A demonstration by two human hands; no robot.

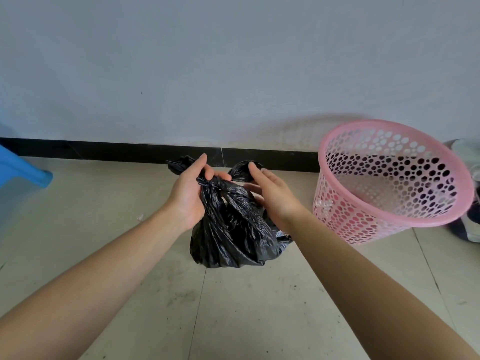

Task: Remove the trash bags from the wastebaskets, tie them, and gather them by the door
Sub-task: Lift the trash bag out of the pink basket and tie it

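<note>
A black trash bag (pixel 231 232) hangs between my hands just above the tiled floor, its top twisted into a knot. My left hand (pixel 188 193) grips one loose end of the bag beside the knot. The other end is pinched by my right hand (pixel 272 193). To the right stands a pink perforated wastebasket (pixel 389 183), with no bag in it and apart from my hands.
A white wall with a black baseboard (pixel 117 152) runs straight ahead. A blue plastic stool (pixel 18 170) is at the left edge. Shoes (pixel 467 219) lie behind the basket at the right edge. A small scrap (pixel 140 216) lies on the floor tiles.
</note>
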